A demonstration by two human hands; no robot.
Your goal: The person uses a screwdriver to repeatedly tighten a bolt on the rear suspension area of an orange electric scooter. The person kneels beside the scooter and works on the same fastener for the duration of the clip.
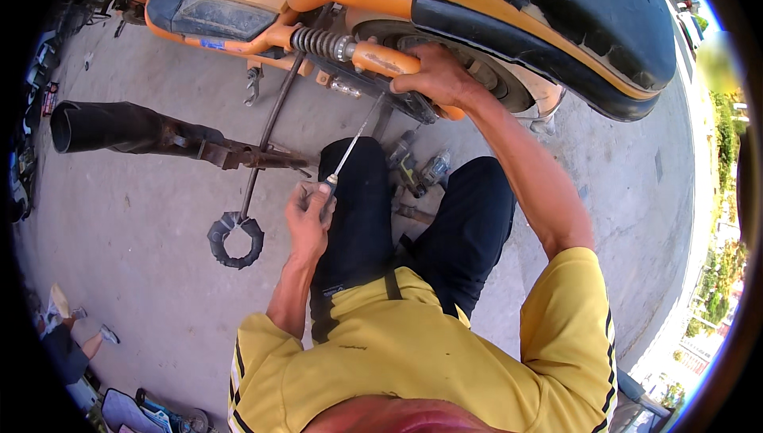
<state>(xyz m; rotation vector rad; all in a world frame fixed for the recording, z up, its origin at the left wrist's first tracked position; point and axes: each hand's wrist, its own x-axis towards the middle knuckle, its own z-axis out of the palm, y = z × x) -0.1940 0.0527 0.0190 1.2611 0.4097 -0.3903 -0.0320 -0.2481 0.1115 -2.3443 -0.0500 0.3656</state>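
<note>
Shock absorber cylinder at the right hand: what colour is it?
The cylinder is orange, showing best in the head view.

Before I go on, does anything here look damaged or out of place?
Yes: the black seat at upper right has ragged pale patches near its edge, as if the cover were torn. The dark pipe left of the left knee has brown patches that may be rust.

Grey concrete floor (159, 282) spread around me, surface lightly marked, strong daylight on my right, overexposed pale strip (702, 222) along the floor's edge, sunlit green foliage (722, 124) beyond it, dark jumbled clutter (25, 159) at my far left, details too small to identify.
</note>
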